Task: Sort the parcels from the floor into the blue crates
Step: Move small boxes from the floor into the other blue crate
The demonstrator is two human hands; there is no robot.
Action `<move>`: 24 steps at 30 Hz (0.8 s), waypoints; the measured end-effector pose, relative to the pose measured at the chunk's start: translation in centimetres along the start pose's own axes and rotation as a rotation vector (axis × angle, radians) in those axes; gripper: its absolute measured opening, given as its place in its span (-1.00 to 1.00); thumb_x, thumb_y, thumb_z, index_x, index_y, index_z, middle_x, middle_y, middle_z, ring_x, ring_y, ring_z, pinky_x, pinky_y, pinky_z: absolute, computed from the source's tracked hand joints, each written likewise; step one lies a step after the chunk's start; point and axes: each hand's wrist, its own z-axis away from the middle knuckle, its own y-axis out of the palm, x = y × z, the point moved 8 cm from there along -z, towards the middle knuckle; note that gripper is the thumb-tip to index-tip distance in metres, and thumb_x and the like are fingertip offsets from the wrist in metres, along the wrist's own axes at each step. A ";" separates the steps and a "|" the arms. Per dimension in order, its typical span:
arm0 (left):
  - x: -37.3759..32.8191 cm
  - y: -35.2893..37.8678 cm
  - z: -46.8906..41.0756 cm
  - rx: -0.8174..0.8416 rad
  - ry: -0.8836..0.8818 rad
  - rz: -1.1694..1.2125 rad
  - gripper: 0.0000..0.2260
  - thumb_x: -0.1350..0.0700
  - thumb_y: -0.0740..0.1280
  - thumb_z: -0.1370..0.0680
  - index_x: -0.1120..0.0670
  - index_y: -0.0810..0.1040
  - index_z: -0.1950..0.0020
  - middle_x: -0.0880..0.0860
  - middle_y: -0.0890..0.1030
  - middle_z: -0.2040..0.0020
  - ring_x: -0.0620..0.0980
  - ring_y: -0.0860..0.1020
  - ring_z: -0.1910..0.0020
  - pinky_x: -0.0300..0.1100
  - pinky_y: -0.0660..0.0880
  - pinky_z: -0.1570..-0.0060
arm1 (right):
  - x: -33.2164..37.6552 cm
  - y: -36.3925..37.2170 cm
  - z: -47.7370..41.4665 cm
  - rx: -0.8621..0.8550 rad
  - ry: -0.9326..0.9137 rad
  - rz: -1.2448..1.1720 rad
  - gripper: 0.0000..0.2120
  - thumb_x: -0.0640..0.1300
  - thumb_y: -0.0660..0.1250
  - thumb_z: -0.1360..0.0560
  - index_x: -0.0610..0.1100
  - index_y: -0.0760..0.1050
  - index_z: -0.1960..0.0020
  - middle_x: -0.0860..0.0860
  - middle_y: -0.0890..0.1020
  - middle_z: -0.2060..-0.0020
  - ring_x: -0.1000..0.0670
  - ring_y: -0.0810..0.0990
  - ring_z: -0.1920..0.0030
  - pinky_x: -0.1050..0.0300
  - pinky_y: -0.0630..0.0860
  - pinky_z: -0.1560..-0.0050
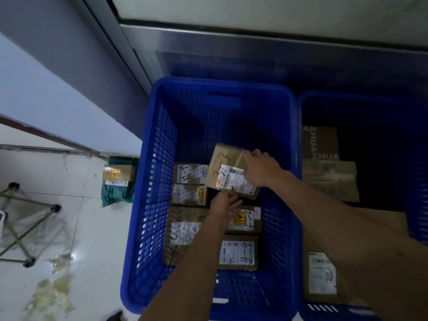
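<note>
Head view: right hand (259, 169) grips the cardboard parcel (228, 169) by one edge, tilted inside the blue crate (157, 158); left hand (225, 203) curls beneath it, grip unclear. It looks light and stiff; hold opposite edges.

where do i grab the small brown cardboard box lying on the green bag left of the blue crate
Come from above and pinch the small brown cardboard box across its two long side faces. It lies flat, sticker up, on the soft green plastic bag, sides exposed. The blue plastic crate stands close on its right, leaving less room there.
</note>
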 end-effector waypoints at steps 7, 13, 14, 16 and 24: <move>3.3 0.5 -4.7 0.032 -0.084 0.244 -0.64 0.18 0.21 -0.63 0.17 0.41 -0.44 0.20 0.46 -0.43 0.15 0.53 -0.32 -0.02 0.51 -0.20 | -1.9 4.6 -4.6 0.086 0.021 -0.002 -0.35 0.01 0.27 -0.59 -0.03 0.08 -0.59 -0.18 0.32 -0.43 -0.23 0.33 -0.37 -0.12 0.38 -0.30; 4.7 -1.8 -6.6 -0.033 -0.128 0.159 -0.86 0.17 0.25 -0.61 0.16 0.55 -0.10 0.16 0.56 -0.30 0.05 0.59 -0.07 0.01 0.54 -0.24 | -1.7 8.3 -5.4 0.197 0.008 0.043 -0.28 -0.08 0.24 -0.59 -0.02 -0.06 -0.64 -0.17 0.15 -0.56 -0.24 0.21 -0.49 -0.16 0.30 -0.43; 4.8 -2.1 -6.7 -0.048 -0.136 0.144 -0.88 0.16 0.26 -0.61 0.16 0.55 -0.07 0.16 0.58 -0.27 0.06 0.59 -0.10 0.01 0.54 -0.23 | -1.4 8.5 -5.5 0.194 -0.009 0.073 -0.28 -0.09 0.23 -0.59 -0.03 -0.06 -0.64 -0.16 0.14 -0.57 -0.23 0.20 -0.50 -0.17 0.29 -0.44; 4.9 -2.4 -7.0 -0.052 -0.140 0.115 -0.88 0.15 0.27 -0.60 0.15 0.54 -0.08 0.15 0.60 -0.24 0.09 0.59 -0.19 0.01 0.56 -0.19 | -0.8 8.8 -5.9 0.177 -0.021 0.119 -0.27 -0.07 0.24 -0.58 -0.03 -0.06 -0.64 -0.16 0.14 -0.57 -0.23 0.19 -0.51 -0.19 0.28 -0.44; 5.1 -1.6 -7.8 0.013 -0.117 0.035 -0.87 0.13 0.28 -0.59 0.10 0.56 -0.10 0.09 0.57 -0.12 0.02 0.55 -0.07 -0.07 0.51 -0.10 | -2.0 9.5 -7.8 0.160 0.040 0.128 -0.31 -0.08 0.24 -0.58 -0.01 0.01 -0.62 -0.14 0.17 -0.56 -0.23 0.22 -0.50 -0.20 0.28 -0.43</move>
